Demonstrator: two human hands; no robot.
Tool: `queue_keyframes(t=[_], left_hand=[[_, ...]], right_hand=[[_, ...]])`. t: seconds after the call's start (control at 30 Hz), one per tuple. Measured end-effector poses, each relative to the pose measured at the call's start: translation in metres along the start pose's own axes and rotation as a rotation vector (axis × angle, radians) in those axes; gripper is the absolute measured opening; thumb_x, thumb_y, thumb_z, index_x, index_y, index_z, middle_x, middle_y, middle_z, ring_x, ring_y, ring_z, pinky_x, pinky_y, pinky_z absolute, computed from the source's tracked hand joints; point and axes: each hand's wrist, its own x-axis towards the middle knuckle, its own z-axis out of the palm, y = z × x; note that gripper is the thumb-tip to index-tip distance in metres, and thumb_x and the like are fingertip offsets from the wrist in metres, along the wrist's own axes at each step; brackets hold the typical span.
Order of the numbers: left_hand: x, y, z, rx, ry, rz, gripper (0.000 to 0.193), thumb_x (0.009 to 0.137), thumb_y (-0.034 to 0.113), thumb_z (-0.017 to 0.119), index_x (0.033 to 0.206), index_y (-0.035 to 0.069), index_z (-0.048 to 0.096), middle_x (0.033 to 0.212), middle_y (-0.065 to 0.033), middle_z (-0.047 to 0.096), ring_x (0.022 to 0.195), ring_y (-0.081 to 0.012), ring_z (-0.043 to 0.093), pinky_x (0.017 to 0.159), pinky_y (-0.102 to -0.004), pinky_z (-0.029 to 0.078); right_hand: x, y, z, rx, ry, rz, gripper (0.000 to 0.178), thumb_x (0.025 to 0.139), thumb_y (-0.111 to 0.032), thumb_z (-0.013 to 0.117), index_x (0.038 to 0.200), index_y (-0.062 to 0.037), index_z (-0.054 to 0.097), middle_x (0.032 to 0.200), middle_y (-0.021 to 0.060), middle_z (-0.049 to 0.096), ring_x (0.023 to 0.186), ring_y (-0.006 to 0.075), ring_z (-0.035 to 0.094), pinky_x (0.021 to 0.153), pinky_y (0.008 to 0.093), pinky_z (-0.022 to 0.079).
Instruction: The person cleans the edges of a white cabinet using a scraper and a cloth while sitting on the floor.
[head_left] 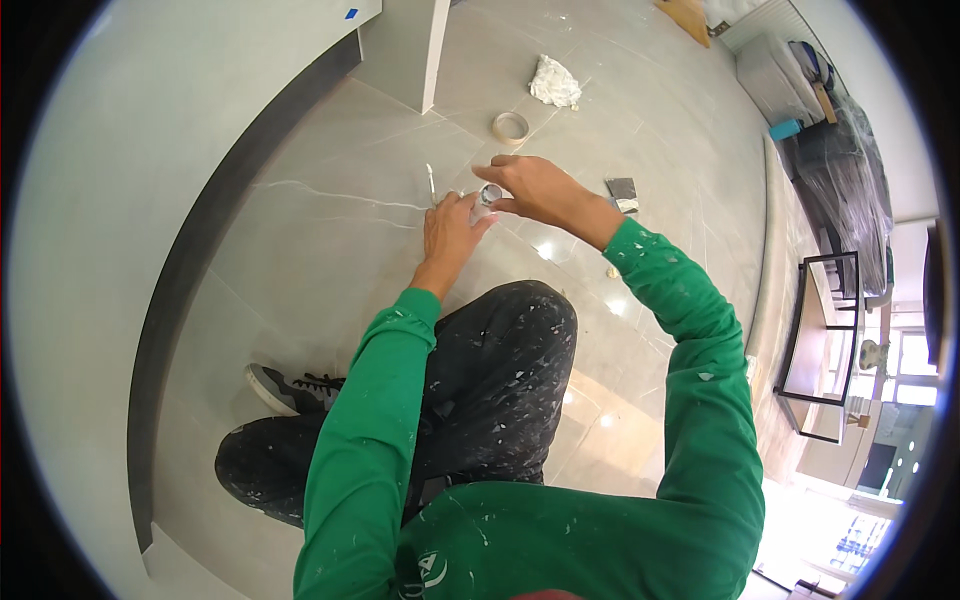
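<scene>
In front of my bent knee, above the tiled floor, both my hands meet at a small whitish round container (pixel 490 194) with a ring-like, greyish rim. My left hand (pixel 453 238) grips it from the left, fingers and thumb closed about its lower part. From the right, my right hand (pixel 545 194) curves over it, with the thumb against its side and the fingers bent near the rim. What is inside is too small to make out. Just left of my left fingertips is a thin white stick-like thing (pixel 432 184).
A roll of beige tape (pixel 510 127) lies beyond my hands, with a crumpled white wad (pixel 554 82) farther off. To the right is a dark grey square pad (pixel 622 193). A white panel with a dark base (pixel 230 165) borders the left; a black-framed piece of furniture (pixel 818 345) stands right.
</scene>
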Motion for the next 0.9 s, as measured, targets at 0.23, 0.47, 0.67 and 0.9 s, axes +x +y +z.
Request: queue_keyframes(t=[0.23, 0.47, 0.67, 0.9], left_hand=[[0.001, 0.008, -0.001, -0.030, -0.005, 0.013, 0.035, 0.081, 0.037, 0.082, 0.095, 0.007, 0.070, 0.083, -0.0072, 0.060, 0.075, -0.0295, 0.061, 0.068, -0.0460, 0.047], [0.005, 0.013, -0.008, 0.019, -0.160, -0.055, 0.046, 0.083, 0.037, 0.080, 0.116, 0.007, 0.072, 0.093, -0.0094, 0.064, 0.088, -0.0314, 0.063, 0.078, -0.0471, 0.046], [0.001, 0.004, -0.006, 0.000, -0.038, 0.022, 0.036, 0.079, 0.037, 0.083, 0.091, 0.006, 0.069, 0.080, -0.0089, 0.059, 0.072, -0.0319, 0.061, 0.067, -0.0457, 0.048], [0.004, 0.006, -0.006, 0.072, -0.152, 0.000, 0.045, 0.083, 0.041, 0.078, 0.110, 0.007, 0.071, 0.095, -0.0130, 0.065, 0.093, -0.0344, 0.065, 0.079, -0.0495, 0.048]], right_hand=[[0.002, 0.007, 0.015, -0.173, -0.092, -0.082, 0.035, 0.092, -0.033, 0.067, 0.082, 0.0005, 0.071, 0.083, 0.0172, 0.069, 0.077, 0.0366, 0.071, 0.068, 0.0444, 0.058], [0.002, 0.012, 0.011, -0.194, -0.069, -0.060, 0.051, 0.095, -0.045, 0.061, 0.074, 0.0010, 0.069, 0.078, 0.0193, 0.068, 0.075, 0.0371, 0.071, 0.066, 0.0448, 0.057], [0.008, -0.003, 0.009, -0.281, -0.154, -0.072, 0.037, 0.087, -0.035, 0.070, 0.073, -0.0006, 0.069, 0.077, 0.0182, 0.069, 0.073, 0.0370, 0.071, 0.064, 0.0444, 0.057], [0.003, 0.024, 0.025, -0.190, -0.004, -0.212, 0.035, 0.082, -0.036, 0.076, 0.077, -0.0026, 0.068, 0.071, 0.0168, 0.068, 0.071, 0.0370, 0.070, 0.066, 0.0430, 0.057]])
